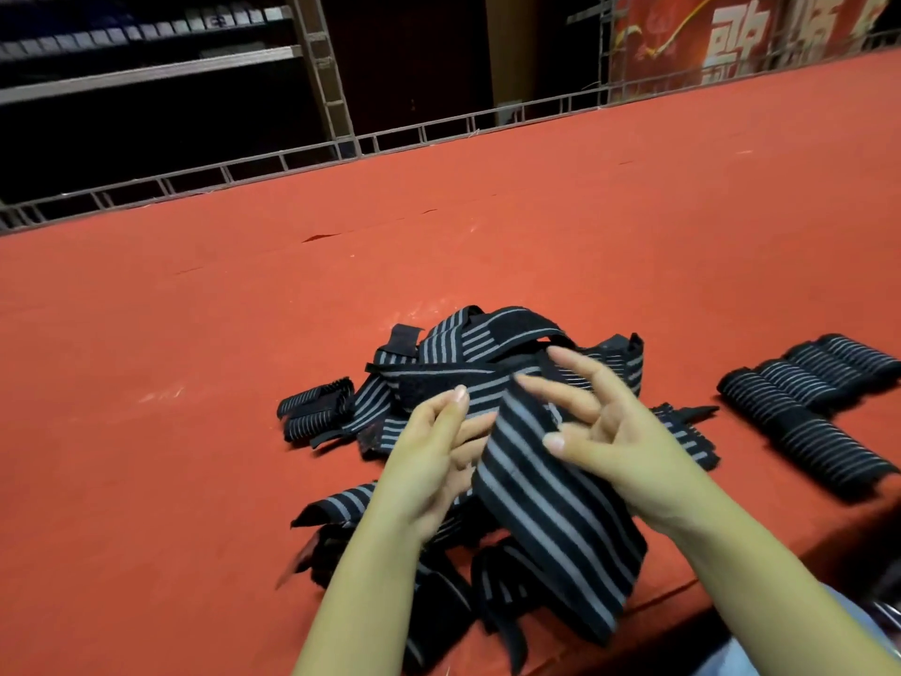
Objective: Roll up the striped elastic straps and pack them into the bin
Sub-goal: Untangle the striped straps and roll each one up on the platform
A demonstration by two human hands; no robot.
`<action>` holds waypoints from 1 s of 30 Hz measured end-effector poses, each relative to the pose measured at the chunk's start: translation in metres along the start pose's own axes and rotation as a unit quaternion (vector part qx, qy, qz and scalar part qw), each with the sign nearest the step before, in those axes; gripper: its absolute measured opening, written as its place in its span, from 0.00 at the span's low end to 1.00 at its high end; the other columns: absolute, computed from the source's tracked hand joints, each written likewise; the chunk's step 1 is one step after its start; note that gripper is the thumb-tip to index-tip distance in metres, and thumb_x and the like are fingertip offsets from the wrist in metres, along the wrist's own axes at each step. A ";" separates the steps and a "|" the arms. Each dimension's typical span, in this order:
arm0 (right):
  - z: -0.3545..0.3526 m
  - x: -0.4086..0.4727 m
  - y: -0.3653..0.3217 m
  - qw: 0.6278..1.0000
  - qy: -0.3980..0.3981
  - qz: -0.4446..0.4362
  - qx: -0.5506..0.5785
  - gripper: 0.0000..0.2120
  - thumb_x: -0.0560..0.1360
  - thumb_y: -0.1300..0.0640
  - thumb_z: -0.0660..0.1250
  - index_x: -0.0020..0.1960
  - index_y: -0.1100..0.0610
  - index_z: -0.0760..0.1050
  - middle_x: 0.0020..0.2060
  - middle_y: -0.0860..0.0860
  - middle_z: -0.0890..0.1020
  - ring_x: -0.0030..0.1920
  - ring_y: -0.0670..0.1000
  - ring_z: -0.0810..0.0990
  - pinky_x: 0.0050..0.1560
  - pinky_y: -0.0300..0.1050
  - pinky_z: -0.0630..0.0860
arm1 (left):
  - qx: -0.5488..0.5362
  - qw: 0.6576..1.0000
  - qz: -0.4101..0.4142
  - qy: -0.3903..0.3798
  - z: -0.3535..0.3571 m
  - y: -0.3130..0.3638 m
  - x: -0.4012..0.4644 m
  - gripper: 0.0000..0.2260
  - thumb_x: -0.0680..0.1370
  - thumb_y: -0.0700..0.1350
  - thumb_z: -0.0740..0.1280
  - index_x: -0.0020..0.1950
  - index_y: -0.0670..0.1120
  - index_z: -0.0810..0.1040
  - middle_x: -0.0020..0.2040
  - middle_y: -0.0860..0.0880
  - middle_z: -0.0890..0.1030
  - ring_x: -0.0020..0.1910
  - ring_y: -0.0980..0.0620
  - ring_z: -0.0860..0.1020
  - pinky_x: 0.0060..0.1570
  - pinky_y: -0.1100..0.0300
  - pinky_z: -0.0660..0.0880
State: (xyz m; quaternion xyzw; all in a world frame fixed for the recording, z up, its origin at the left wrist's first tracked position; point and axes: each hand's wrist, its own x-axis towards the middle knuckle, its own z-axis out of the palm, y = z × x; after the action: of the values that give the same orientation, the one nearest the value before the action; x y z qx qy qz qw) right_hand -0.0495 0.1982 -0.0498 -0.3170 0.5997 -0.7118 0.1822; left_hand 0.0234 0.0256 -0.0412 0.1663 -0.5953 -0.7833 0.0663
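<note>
Ribbed black-and-grey strap (546,509) draped between both hands; left hand (429,461) gripping beneath, right hand (609,431) fingers spread. Beyond fingertips, tangled strap pile (468,353); rightward, rolled straps (809,407) on red felt table (195,334).

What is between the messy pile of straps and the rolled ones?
Head view: only bare red table between the loose pile and the rolled straps.
</note>
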 end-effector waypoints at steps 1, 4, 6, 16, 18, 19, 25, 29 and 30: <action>0.001 -0.003 0.003 1.000 -0.008 0.004 -0.010 0.32 0.76 0.71 0.65 0.71 0.46 0.63 0.63 0.43 0.79 0.47 0.70 0.78 0.57 0.59 0.76 | 0.024 0.999 -0.004 -0.029 0.003 0.002 0.000 0.21 0.80 0.55 0.62 0.69 0.46 0.71 0.56 0.42 0.84 0.56 0.42 0.83 0.52 0.48 0.79; -0.001 -0.008 0.004 1.000 0.024 -0.005 -0.017 0.30 0.73 0.64 0.67 0.71 0.47 0.64 0.62 0.43 0.79 0.62 0.57 0.78 0.66 0.52 0.72 | 0.057 0.991 -0.037 -0.112 0.014 0.001 -0.002 0.23 0.78 0.59 0.60 0.66 0.48 0.76 0.58 0.43 0.84 0.58 0.45 0.82 0.55 0.50 0.78; -0.001 -0.009 0.001 0.999 0.027 -0.007 -0.045 0.29 0.74 0.65 0.67 0.70 0.47 0.64 0.61 0.41 0.80 0.65 0.45 0.76 0.64 0.40 0.71 | 0.023 0.986 -0.062 -0.151 0.017 -0.002 -0.006 0.23 0.79 0.60 0.58 0.67 0.48 0.77 0.61 0.42 0.82 0.62 0.43 0.80 0.63 0.46 0.74; 0.010 -0.004 0.002 0.986 0.153 0.044 0.040 0.13 0.81 0.52 0.57 0.64 0.51 0.71 0.50 0.52 0.85 0.48 0.50 0.85 0.55 0.49 0.78 | -0.073 0.990 0.112 -0.038 0.009 0.001 -0.011 0.11 0.72 0.37 0.72 0.53 0.46 0.83 0.49 0.42 0.85 0.47 0.46 0.84 0.45 0.54 0.82; 0.009 0.000 0.004 0.980 0.172 0.084 0.053 0.14 0.79 0.48 0.59 0.60 0.54 0.73 0.49 0.53 0.85 0.47 0.50 0.85 0.55 0.52 0.79 | -0.077 0.987 0.135 -0.042 0.006 0.002 -0.015 0.11 0.71 0.38 0.72 0.51 0.47 0.84 0.49 0.42 0.85 0.48 0.45 0.84 0.47 0.53 0.82; 0.010 0.001 0.003 0.979 0.165 0.096 0.073 0.17 0.76 0.46 0.61 0.58 0.56 0.73 0.47 0.53 0.85 0.45 0.50 0.85 0.52 0.51 0.80 | -0.076 0.986 0.142 -0.048 0.004 0.002 -0.016 0.11 0.70 0.38 0.70 0.51 0.47 0.85 0.50 0.42 0.85 0.48 0.45 0.84 0.47 0.53 0.82; 0.010 0.010 -0.016 0.976 0.168 -0.008 0.141 0.12 0.68 0.51 0.67 0.49 0.56 0.78 0.44 0.52 0.85 0.45 0.50 0.84 0.43 0.43 0.82 | -0.109 0.981 0.134 -0.086 0.006 0.003 -0.022 0.10 0.71 0.38 0.67 0.48 0.47 0.85 0.47 0.43 0.85 0.45 0.46 0.84 0.43 0.55 0.81; 0.010 0.017 -0.018 0.977 0.185 -0.032 0.097 0.07 0.67 0.53 0.69 0.44 0.53 0.81 0.42 0.51 0.85 0.45 0.49 0.84 0.44 0.44 0.81 | -0.118 0.982 0.136 -0.061 0.005 0.000 -0.023 0.09 0.69 0.38 0.68 0.45 0.48 0.85 0.46 0.43 0.84 0.44 0.46 0.84 0.43 0.55 0.81; 0.010 0.018 -0.017 0.976 0.197 -0.032 0.090 0.08 0.67 0.53 0.70 0.45 0.53 0.81 0.44 0.51 0.85 0.47 0.50 0.84 0.45 0.46 0.81 | -0.106 0.981 0.157 -0.037 0.005 -0.002 -0.022 0.09 0.69 0.38 0.68 0.43 0.49 0.85 0.44 0.44 0.85 0.44 0.47 0.83 0.43 0.56 0.81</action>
State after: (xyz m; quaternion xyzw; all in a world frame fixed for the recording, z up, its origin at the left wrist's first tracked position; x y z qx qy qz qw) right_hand -0.0537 0.1833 -0.0284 -0.1722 0.5464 -0.8171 0.0652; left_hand 0.0426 0.0369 -0.0378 0.0336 -0.5296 -0.8273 0.1841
